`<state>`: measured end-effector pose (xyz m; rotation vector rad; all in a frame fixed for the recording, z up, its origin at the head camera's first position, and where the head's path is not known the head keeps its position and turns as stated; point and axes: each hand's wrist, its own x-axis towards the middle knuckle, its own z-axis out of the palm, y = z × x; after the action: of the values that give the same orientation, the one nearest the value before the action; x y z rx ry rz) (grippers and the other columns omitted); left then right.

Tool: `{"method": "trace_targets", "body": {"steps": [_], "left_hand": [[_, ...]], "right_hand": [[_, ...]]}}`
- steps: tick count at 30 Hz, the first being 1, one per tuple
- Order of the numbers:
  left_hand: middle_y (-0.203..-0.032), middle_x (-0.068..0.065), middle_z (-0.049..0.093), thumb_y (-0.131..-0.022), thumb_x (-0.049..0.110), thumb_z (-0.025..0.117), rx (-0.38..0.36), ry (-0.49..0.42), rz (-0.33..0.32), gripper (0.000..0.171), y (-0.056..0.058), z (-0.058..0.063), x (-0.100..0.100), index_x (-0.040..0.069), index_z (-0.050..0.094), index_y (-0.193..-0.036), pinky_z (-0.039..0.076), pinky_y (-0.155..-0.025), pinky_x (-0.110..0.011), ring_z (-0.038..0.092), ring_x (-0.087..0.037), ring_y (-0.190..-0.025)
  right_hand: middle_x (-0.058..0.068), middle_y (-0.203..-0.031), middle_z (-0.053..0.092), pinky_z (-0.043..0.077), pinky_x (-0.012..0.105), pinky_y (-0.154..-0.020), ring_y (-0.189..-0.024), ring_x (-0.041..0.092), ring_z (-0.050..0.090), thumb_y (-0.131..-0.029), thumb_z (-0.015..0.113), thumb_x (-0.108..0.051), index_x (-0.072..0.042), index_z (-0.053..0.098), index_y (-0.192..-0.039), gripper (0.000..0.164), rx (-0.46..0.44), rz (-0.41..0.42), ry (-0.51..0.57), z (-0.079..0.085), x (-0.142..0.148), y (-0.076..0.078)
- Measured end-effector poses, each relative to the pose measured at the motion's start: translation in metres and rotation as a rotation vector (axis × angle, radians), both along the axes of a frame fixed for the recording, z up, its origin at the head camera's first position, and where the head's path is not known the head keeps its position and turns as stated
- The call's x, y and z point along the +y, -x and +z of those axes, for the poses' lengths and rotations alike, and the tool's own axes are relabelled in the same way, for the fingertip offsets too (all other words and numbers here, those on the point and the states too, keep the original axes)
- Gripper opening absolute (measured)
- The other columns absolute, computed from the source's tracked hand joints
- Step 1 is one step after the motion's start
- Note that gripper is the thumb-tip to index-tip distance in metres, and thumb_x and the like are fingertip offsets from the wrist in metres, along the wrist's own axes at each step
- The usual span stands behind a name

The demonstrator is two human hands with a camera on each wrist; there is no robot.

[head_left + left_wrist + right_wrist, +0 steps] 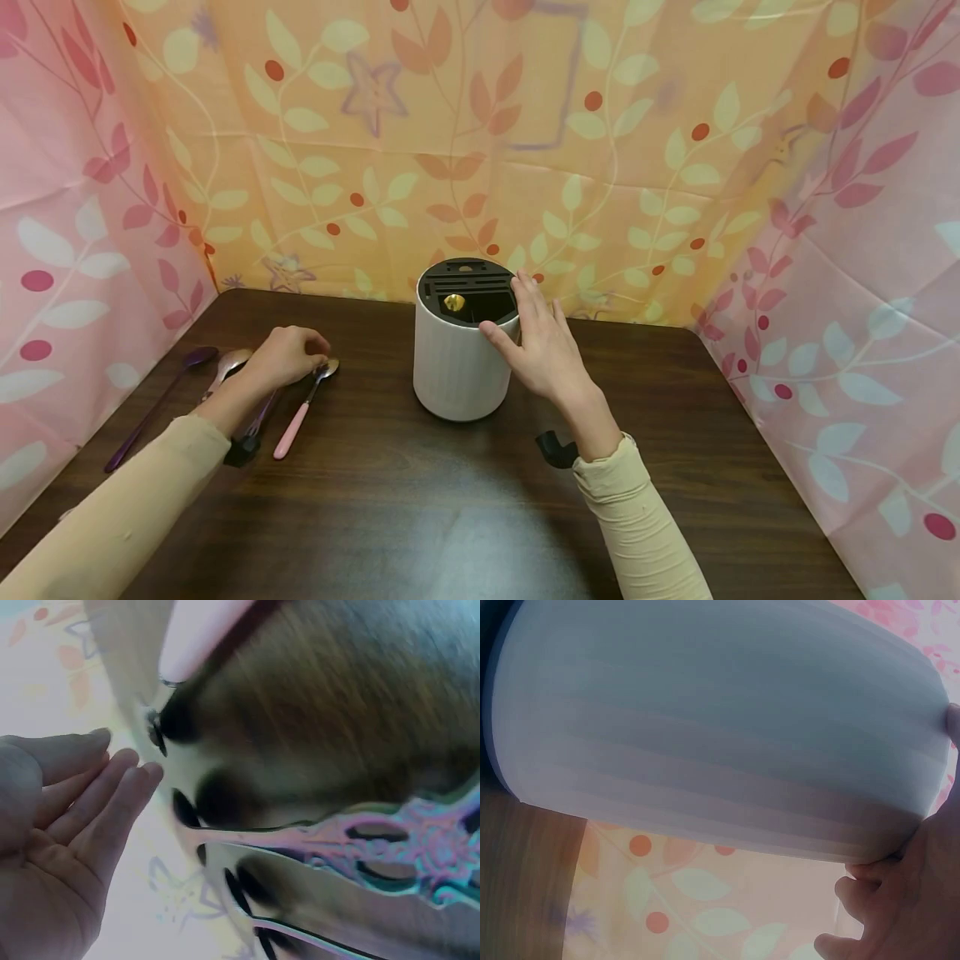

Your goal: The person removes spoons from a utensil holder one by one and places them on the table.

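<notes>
A white ribbed utensil holder [459, 367] with a black slotted top stands upright on the table; a gold utensil end [454, 302] shows in one opening. My right hand [542, 342] rests against the holder's right upper rim, fingers fairly straight; in the right wrist view its fingers touch the holder's wall [720, 735]. Over at the left, my left hand [288, 358] hovers by the bowl of a pink-handled spoon [292, 429]. The left wrist view shows that hand [75, 817] with thumb and fingers bent loosely, apart from the spoon and holding nothing. An ornate iridescent handle [420, 844] lies nearby.
A dark purple spoon [150, 421] lies at the far left, beside a silver spoon [234, 360] partly hidden by the left forearm. The dark wood table [420, 517] is bounded by patterned cloth [465, 125] at the back and sides.
</notes>
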<state>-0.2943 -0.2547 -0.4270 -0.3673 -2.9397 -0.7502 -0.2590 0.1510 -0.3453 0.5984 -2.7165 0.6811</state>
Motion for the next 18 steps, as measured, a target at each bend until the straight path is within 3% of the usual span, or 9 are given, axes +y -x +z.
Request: {"method": "trace_targets", "body": {"steps": [5,10,15,18], "left_hand": [[-0.106,-0.021,0.076,-0.1,0.017,0.067,0.078,-0.055,0.015,0.028,-0.008,0.013,0.006,-0.003,0.073,-0.119,0.057,-0.08,-0.052,0.072,-0.035,-0.092],[-0.114,-0.021,0.075,-0.104,0.023,0.064,0.147,-0.136,0.033,0.032,-0.019,0.036,0.016,0.001,0.07,-0.126,0.053,-0.074,-0.046,0.068,-0.031,-0.081],[-0.118,-0.019,0.074,-0.103,0.023,0.067,0.252,-0.215,0.025,0.03,-0.031,0.063,0.029,0.004,0.072,-0.126,0.052,-0.088,-0.056,0.068,-0.039,-0.108],[-0.115,-0.016,0.076,-0.101,0.021,0.069,0.324,-0.26,0.021,0.027,-0.036,0.079,0.037,0.007,0.074,-0.124,0.054,-0.088,-0.05,0.07,-0.038,-0.109]], "right_hand": [[0.0,-0.175,0.009,0.003,0.054,-0.129,-0.161,0.018,0.006,-0.099,0.035,-0.079,-0.011,0.019,-0.167,0.097,0.004,0.002,-0.002,0.0,0.0,0.0],[0.0,-0.175,0.009,0.003,0.054,-0.129,-0.161,0.02,0.007,-0.099,0.035,-0.079,-0.011,0.019,-0.167,0.098,0.003,0.002,-0.005,0.0,0.0,-0.001],[0.002,-0.175,0.011,0.003,0.054,-0.129,-0.161,0.021,0.008,-0.099,0.036,-0.079,-0.011,0.019,-0.167,0.098,0.008,0.003,-0.006,0.0,0.0,-0.001],[0.002,-0.175,0.011,0.003,0.054,-0.129,-0.161,0.018,0.006,-0.099,0.036,-0.079,-0.011,0.02,-0.167,0.098,0.006,0.001,-0.004,0.001,-0.001,-0.001]]}}
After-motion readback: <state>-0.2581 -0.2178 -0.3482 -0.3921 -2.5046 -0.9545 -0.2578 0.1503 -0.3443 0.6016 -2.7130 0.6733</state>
